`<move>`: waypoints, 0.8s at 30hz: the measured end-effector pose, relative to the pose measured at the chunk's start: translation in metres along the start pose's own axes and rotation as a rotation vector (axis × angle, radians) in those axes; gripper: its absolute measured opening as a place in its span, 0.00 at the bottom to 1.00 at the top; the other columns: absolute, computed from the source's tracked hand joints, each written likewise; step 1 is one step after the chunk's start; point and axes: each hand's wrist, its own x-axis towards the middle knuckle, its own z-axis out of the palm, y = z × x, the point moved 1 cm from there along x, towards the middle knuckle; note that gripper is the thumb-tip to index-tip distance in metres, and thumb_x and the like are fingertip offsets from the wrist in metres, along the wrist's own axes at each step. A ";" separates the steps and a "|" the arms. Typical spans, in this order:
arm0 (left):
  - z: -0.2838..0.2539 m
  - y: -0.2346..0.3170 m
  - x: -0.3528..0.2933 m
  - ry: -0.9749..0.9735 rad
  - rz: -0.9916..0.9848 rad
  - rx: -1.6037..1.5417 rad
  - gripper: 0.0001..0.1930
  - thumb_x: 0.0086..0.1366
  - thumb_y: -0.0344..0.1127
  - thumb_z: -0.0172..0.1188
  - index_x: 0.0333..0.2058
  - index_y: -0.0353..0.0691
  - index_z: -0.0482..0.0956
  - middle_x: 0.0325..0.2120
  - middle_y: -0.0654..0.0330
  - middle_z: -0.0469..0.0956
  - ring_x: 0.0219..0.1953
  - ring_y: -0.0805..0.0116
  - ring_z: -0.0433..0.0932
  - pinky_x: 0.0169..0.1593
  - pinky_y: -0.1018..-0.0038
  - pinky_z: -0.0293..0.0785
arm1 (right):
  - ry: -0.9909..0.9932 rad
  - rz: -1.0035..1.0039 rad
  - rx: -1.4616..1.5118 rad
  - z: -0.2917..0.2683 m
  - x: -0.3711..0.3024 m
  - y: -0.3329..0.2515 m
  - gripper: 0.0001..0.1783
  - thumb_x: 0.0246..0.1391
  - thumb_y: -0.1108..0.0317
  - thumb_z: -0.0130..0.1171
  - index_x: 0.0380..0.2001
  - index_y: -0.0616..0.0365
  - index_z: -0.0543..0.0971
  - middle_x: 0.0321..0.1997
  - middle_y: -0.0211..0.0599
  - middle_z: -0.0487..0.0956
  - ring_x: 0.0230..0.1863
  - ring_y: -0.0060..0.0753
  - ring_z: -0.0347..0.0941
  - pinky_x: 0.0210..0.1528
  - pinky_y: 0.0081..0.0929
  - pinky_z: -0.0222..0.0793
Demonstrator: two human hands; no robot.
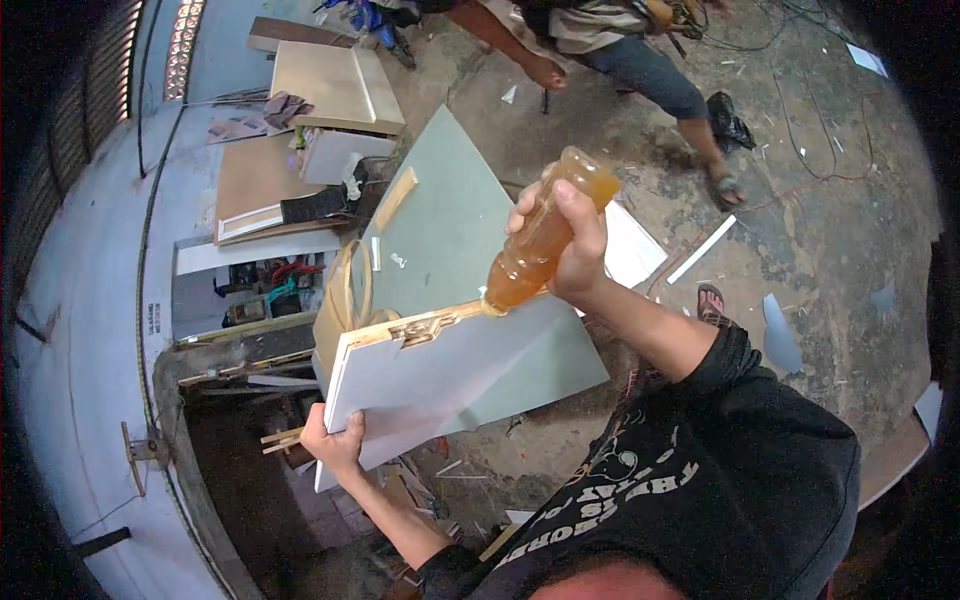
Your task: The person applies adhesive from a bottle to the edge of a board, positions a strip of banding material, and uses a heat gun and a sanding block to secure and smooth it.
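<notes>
My right hand [575, 235] is wrapped round a clear plastic bottle [537, 240] of amber-coloured liquid. The bottle is tilted, with its nozzle end down at the upper edge of a white panel [430, 365]. Along that edge runs bare wood, with a strip of yellowish glue-like residue and a rough, chipped recess [420, 328] near the left corner. My left hand [335, 437] grips the panel's left side, thumb on the white face and fingers round behind. Behind the panel lies a large grey-green board [435, 205] with a small wood strip [395, 200] on it.
Boards [325, 85] and tools are stacked by the pale wall at the left. A coil of edging strip [348, 285] stands beside the panel. A co-worker's leg [665, 90] and hand [545, 72] are at the top. Cables, offcuts and a black bag [730, 122] lie on the concrete floor.
</notes>
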 end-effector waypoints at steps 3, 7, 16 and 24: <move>-0.001 -0.004 -0.001 0.024 0.016 0.006 0.26 0.49 0.55 0.71 0.24 0.35 0.74 0.16 0.58 0.73 0.18 0.66 0.74 0.26 0.70 0.69 | 0.107 0.015 -0.046 -0.031 0.000 0.005 0.14 0.57 0.58 0.56 0.30 0.59 0.75 0.26 0.35 0.78 0.26 0.27 0.76 0.29 0.28 0.73; 0.000 -0.007 0.000 -0.008 0.018 0.004 0.24 0.49 0.52 0.71 0.24 0.35 0.74 0.16 0.57 0.73 0.19 0.65 0.74 0.27 0.69 0.69 | 0.197 0.025 -0.149 -0.072 0.003 0.009 0.12 0.57 0.59 0.59 0.30 0.58 0.76 0.24 0.32 0.77 0.25 0.25 0.76 0.29 0.27 0.74; -0.001 -0.008 -0.001 -0.024 0.000 0.013 0.22 0.51 0.50 0.69 0.24 0.36 0.73 0.16 0.57 0.72 0.18 0.60 0.72 0.27 0.67 0.68 | 0.090 0.004 -0.018 -0.015 0.010 0.006 0.13 0.60 0.56 0.55 0.34 0.54 0.72 0.27 0.35 0.77 0.28 0.29 0.77 0.31 0.31 0.75; 0.000 -0.011 -0.005 -0.013 0.009 0.002 0.32 0.54 0.65 0.66 0.24 0.35 0.73 0.16 0.59 0.73 0.18 0.68 0.72 0.25 0.69 0.67 | 0.223 0.036 -0.074 -0.075 0.011 0.024 0.13 0.56 0.58 0.61 0.30 0.57 0.76 0.24 0.34 0.78 0.26 0.27 0.77 0.31 0.28 0.74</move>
